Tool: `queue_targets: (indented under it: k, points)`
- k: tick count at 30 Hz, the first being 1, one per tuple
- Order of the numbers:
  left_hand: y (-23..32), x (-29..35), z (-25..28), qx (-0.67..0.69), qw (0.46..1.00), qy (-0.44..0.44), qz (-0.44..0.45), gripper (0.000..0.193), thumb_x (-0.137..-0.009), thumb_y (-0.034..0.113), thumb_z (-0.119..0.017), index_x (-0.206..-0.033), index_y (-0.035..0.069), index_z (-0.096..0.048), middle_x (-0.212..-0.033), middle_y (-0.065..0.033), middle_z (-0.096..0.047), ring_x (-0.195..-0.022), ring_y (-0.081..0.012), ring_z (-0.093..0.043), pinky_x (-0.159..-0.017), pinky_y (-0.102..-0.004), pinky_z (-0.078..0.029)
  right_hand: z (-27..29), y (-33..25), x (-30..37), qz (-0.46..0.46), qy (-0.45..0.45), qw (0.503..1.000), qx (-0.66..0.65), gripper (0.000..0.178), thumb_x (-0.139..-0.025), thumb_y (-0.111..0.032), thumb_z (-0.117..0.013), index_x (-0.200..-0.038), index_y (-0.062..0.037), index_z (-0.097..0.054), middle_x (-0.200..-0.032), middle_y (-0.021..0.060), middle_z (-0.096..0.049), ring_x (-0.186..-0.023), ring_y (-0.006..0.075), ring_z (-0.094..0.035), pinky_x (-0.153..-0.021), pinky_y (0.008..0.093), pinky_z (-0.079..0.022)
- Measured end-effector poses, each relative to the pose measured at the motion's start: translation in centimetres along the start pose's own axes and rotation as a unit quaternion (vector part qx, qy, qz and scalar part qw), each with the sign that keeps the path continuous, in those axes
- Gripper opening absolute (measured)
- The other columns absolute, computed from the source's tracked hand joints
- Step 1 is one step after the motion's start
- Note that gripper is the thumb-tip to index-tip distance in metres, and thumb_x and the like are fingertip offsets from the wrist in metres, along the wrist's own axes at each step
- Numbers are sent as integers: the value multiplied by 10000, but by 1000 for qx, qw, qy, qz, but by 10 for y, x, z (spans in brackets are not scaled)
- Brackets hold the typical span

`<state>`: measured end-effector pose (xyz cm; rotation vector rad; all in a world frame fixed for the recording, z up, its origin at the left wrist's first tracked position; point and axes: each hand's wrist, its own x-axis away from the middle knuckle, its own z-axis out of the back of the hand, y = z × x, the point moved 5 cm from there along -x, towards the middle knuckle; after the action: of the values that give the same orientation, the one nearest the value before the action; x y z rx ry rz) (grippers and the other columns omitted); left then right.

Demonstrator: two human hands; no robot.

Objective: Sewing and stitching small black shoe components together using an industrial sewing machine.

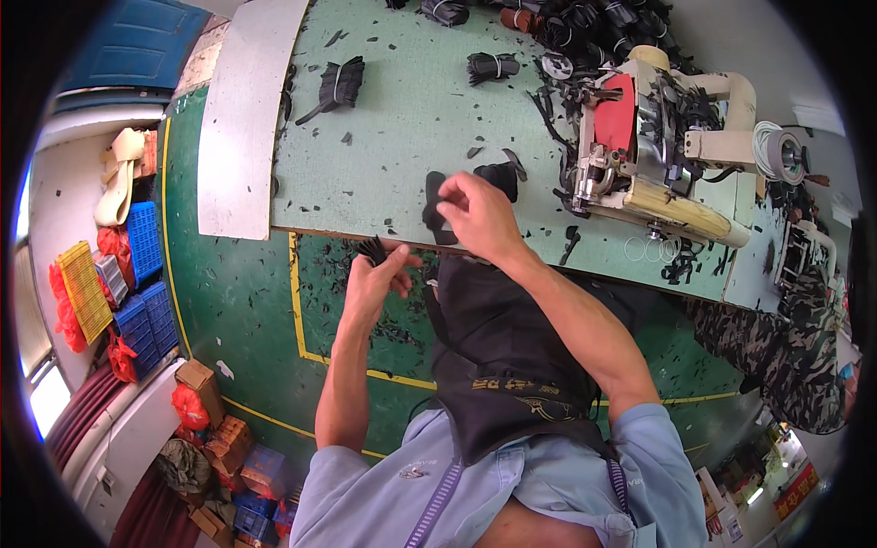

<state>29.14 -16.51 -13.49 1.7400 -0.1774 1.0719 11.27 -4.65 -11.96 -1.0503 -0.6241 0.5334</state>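
Note:
My left hand is just off the table's front edge, closed around a small stack of thin black flat pieces whose ends fan out above the fingers. Over the table's edge, my right hand has its fingertips pinched at the side of a rounded black flat piece. That piece lies at the front edge of the pale green table. Just beyond the right hand sits a dark pile of flat pieces, partly covered by the hand.
A cream sewing-type machine with a red plate stands at the right, scraps around it. Banded black bundles lie farther back, with a heap behind. Crates line the left wall. A person in camouflage is at the right.

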Motion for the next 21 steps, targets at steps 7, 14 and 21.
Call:
queue_targets:
  k: [7,14,21]
  points:
    - [23,8,-21,11,999,-30,-2,521,-974,166,-649,-1422,-19,-458,-827,-127,-702,-565,-130,-599,-460,-268,-472,5,-27,-9,155,190,945,216,234,-866,-142,-736,-1014,-30,-593,-896,93,-662,-795,296,-654,-732,397,-528]
    - [32,-2,-60,-46,994,-97,-34,742,-924,44,-576,-1581,5,-234,-936,-124,-702,-574,-146,-624,-468,-289,-495,-6,-34,33,-114,-183,952,-215,323,-850,-196,-820,-947,-43,-553,-823,29,-639,-679,86,-601,-606,308,-493]
    - [33,-16,-68,-368,917,-109,-108,736,-861,178,-683,-1526,49,-393,-1363,-223,-584,-1108,-301,-682,-915,-354,-536,9,-22,41,-50,-86,991,-89,303,-839,-147,-818,-911,-45,-543,-820,13,-612,-740,75,-597,-667,276,-497]
